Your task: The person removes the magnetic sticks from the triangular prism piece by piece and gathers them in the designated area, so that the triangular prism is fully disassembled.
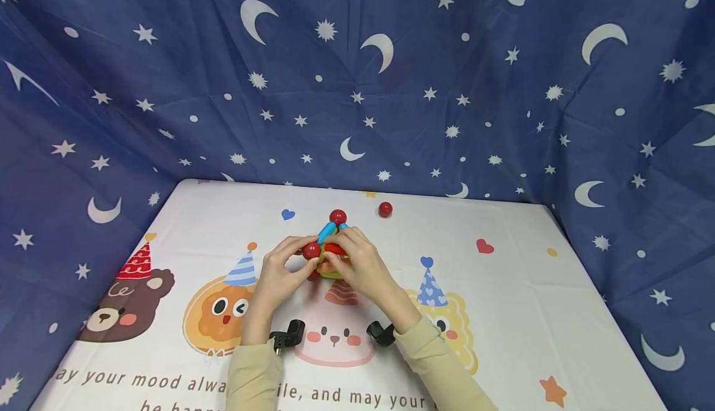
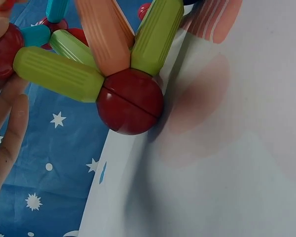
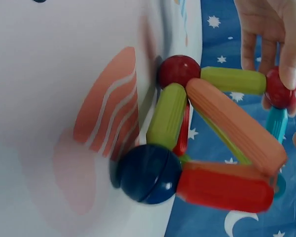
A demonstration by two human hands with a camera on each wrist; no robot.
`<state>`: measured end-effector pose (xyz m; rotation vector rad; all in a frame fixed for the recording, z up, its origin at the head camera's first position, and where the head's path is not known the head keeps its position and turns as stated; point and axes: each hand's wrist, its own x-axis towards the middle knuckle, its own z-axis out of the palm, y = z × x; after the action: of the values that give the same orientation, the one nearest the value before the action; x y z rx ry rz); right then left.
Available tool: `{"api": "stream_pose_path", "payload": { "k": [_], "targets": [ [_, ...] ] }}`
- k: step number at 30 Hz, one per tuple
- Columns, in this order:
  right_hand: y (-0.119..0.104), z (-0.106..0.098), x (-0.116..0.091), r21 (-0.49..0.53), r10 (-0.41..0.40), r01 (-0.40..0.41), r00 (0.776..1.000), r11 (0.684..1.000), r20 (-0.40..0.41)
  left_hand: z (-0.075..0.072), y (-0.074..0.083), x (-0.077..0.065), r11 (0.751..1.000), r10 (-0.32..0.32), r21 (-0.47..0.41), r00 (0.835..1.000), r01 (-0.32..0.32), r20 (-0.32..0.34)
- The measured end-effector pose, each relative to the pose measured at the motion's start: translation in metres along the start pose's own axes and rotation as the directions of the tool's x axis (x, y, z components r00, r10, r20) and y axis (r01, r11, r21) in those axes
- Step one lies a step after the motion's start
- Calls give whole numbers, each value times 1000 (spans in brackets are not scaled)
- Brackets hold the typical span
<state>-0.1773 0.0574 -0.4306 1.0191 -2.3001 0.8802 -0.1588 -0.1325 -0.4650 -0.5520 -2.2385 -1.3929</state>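
A frame of magnetic sticks and balls stands on the table between both hands. My left hand (image 1: 283, 274) pinches a red ball (image 1: 311, 250) at its upper left corner, thumb below and fingers above. From this ball run a lime stick (image 2: 59, 74) and a light blue stick (image 1: 327, 232). My right hand (image 1: 362, 267) pinches a red stick (image 1: 335, 249) at the upper right; its far end is hidden by the fingers. Lower down, a dark blue ball (image 3: 150, 174) joins a lime stick and another red stick (image 3: 226, 187). An orange stick (image 3: 237, 126) slants up from a lower red ball (image 3: 178, 72).
Behind the frame's near side sits another red ball (image 1: 337, 216), at the end of the light blue stick. A loose red ball (image 1: 385, 210) lies on the table to its right. The printed tablecloth (image 1: 514, 311) meets a blue star-patterned curtain (image 1: 413, 150) at the back.
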Motion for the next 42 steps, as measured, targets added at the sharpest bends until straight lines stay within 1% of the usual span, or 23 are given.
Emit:
{"api": "stream_pose_path", "payload": {
  "k": [5,7,10,12,14,20,24,28,30,32,35,37,39,40,42],
  "targets": [
    [6,-9,-6,68,73,-72,997,995,-22,0,2,1,1000,-16,10,1000,16,10],
    [9,-13,-8,123,122,-119,992,985,-18,-1,2,1,1000,-25,9,1000,24,13],
    [14,-18,-11,215,213,-205,977,955,-10,-1,3,0,999,-43,2,999,43,18],
    [18,-21,-13,273,271,-259,962,927,-7,-1,3,0,999,-53,1,998,53,21],
    [21,-25,-15,309,312,-295,950,904,-5,-1,3,0,998,-59,3,998,59,22],
    [31,-33,-20,385,373,-346,928,856,6,-1,3,-1,998,-66,3,997,66,26],
    [38,-36,-23,415,416,-384,909,825,14,-1,3,-1,997,-82,0,996,82,32],
    [45,-40,-24,414,444,-412,896,812,21,-1,4,-1,996,-88,-7,996,88,30],
    [44,-45,-23,409,463,-432,886,804,26,-1,4,-1,996,-88,-10,996,88,28],
    [43,-52,-21,403,491,-462,870,790,34,-1,4,-1,996,-88,-14,996,88,27],
    [46,-59,-20,423,564,-534,823,732,63,-1,4,-1,996,-89,-15,996,90,26],
    [60,-55,-26,433,600,-568,797,700,76,-1,4,-1,996,-87,-18,996,87,26],
    [70,-55,-29,434,636,-608,766,665,97,-1,4,-1,996,-86,-19,996,86,27],
    [78,-52,-31,434,648,-621,754,653,104,-1,4,-1,996,-87,-18,996,87,29],
    [92,-48,-36,429,664,-638,739,639,111,-1,3,-1,996,-90,-15,995,90,32]
  ]
}}
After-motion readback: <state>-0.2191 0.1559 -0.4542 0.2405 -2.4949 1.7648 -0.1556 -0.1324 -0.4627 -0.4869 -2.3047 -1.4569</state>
